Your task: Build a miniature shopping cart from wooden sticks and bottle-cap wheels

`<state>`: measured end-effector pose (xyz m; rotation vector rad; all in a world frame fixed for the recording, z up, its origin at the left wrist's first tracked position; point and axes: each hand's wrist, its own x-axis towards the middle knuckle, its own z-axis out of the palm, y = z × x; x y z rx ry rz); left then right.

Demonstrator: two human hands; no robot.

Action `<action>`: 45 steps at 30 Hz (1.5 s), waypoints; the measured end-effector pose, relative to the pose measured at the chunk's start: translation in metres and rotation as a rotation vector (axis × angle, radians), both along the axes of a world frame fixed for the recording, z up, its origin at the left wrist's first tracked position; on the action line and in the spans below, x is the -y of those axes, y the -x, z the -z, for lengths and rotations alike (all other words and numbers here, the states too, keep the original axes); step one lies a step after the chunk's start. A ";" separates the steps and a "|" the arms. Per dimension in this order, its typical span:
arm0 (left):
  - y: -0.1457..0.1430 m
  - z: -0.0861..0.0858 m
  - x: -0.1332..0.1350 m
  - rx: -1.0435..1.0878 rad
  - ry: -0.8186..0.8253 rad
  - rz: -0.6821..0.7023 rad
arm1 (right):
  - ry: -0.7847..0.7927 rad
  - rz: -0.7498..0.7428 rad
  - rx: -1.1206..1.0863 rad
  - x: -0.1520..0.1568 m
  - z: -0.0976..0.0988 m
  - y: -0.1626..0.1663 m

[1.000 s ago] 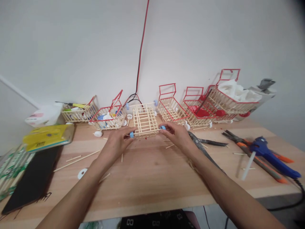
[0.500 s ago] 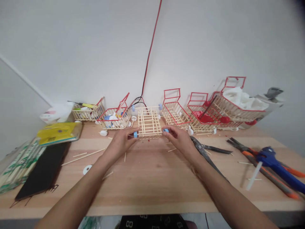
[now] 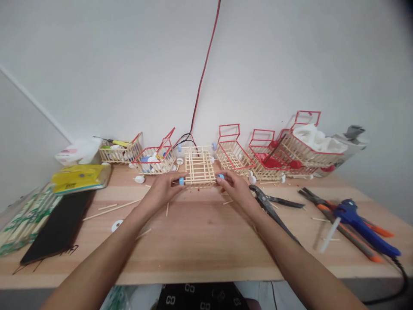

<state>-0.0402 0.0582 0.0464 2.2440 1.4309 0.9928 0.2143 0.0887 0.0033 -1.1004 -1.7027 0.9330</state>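
Observation:
A small cart frame [image 3: 199,167] of pale wooden sticks stands at the middle of the wooden table [image 3: 206,241], with blue cap wheels on its axles. My left hand [image 3: 163,189] pinches the near left blue wheel [image 3: 181,181]. My right hand [image 3: 235,187] pinches the near right blue wheel [image 3: 221,176]. Both hands have their fingers closed on the wheels at the frame's near end. The far axle with two more blue wheels lies towards the wall.
Several stick carts with red rims [image 3: 232,150] line the wall, some filled with caps or white paper. Black shears [image 3: 274,204], pliers and a blue glue gun [image 3: 364,219] lie right. A black slab [image 3: 54,228], yellow packet and loose sticks lie left. A red-black cable [image 3: 200,86] hangs down the wall.
The view shifted slightly; my hands stay pinched on the near wheels, and the frame has hardly moved on the table.

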 end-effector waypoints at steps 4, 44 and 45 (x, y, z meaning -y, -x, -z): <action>0.000 -0.001 0.001 0.001 -0.002 -0.006 | 0.033 0.013 -0.088 -0.002 0.003 0.003; -0.010 0.028 0.012 0.344 -0.077 -0.048 | -0.090 -0.054 -0.170 -0.001 0.005 0.002; -0.011 0.029 0.013 0.371 -0.066 -0.049 | -0.096 -0.053 -0.166 0.000 0.004 0.002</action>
